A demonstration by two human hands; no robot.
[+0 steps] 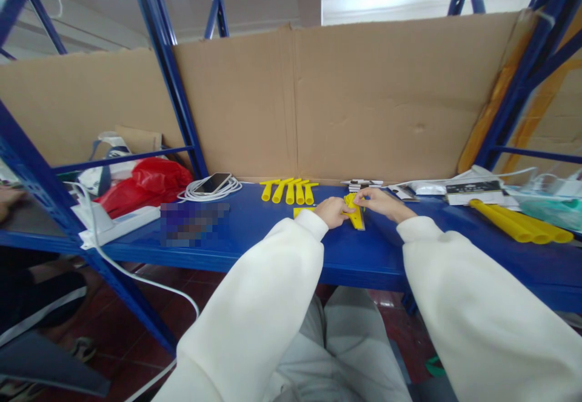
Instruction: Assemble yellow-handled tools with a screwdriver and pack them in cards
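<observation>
My left hand [334,211] is closed on a small yellow scraper head [356,221] that has a pale metallic edge at its lower end. From the other side, my right hand [381,202] pinches at the top of that piece with bent fingers. Whether the right fingertips hold something else as well is too small to tell. Part of another flat yellow piece [298,212] shows beside my left wrist. Behind the hands, several yellow T-shaped handles [290,193] lie in a row on the blue shelf [268,232]. A small stack of flat black-and-white packets [362,185] lies just beyond my fingers.
Long yellow tubes [522,223] and a black-and-white box [476,192] lie at right. On the left are a phone [213,184] on a coiled white cable, a red bag [143,185] and a white power strip [125,223]. Cardboard [386,99] backs the shelf; another person [40,299] sits far left.
</observation>
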